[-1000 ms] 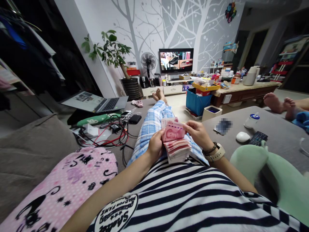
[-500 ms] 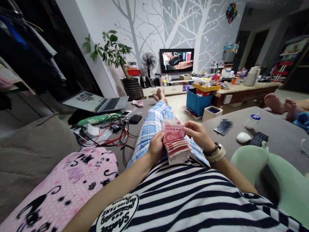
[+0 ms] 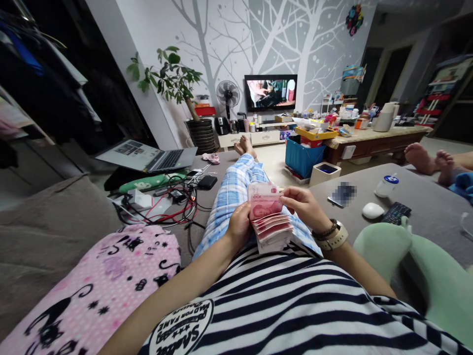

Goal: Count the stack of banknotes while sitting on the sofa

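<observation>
A stack of red 100 banknotes (image 3: 272, 228) is held above my lap, its lower ends bent and fanned toward my striped shirt (image 3: 281, 296). My left hand (image 3: 240, 222) grips the stack along its left edge, thumb in front. At the upper right edge, my right hand (image 3: 300, 203) pinches the notes between thumb and fingers, closed. A bracelet and a pale wristwatch (image 3: 335, 237) circle my right wrist. Below the notes are my legs in blue plaid trousers (image 3: 225, 207).
To the left are a laptop (image 3: 148, 157), tangled cables (image 3: 185, 199) and a pink cushion (image 3: 111, 276). On the right lie a phone (image 3: 342, 194), a white mouse (image 3: 373, 211), a small keyboard (image 3: 396, 213), a lidded jar (image 3: 386, 186) and a green neck pillow (image 3: 384, 241). Another person's feet (image 3: 424, 158) rest farther right.
The upper part of the front banknote now stands more upright, showing more of its printed face. My right hand has barely shifted; my left hand keeps its grip.
</observation>
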`<move>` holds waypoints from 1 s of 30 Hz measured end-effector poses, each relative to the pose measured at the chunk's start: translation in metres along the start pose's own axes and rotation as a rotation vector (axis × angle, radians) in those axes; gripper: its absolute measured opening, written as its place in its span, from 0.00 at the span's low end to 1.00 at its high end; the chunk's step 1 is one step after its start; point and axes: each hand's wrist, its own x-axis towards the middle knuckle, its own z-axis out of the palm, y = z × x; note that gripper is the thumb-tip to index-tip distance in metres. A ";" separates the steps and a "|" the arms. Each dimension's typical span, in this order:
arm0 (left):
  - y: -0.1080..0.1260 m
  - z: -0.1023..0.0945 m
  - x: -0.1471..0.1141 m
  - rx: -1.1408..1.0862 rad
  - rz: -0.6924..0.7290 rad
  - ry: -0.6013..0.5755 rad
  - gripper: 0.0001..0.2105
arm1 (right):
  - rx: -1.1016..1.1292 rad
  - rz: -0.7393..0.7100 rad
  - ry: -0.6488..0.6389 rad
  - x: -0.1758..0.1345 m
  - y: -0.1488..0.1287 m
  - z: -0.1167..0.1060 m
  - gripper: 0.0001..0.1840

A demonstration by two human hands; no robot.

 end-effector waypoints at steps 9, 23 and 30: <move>-0.008 -0.004 0.003 -0.135 -0.072 -0.051 0.12 | 0.045 0.026 -0.075 -0.003 -0.007 0.000 0.19; -0.004 -0.002 0.000 -0.083 -0.063 -0.005 0.16 | 0.055 0.098 -0.236 -0.001 -0.005 -0.010 0.22; -0.002 -0.003 -0.002 -0.077 -0.115 -0.036 0.20 | -0.097 0.067 0.148 0.008 0.018 -0.010 0.25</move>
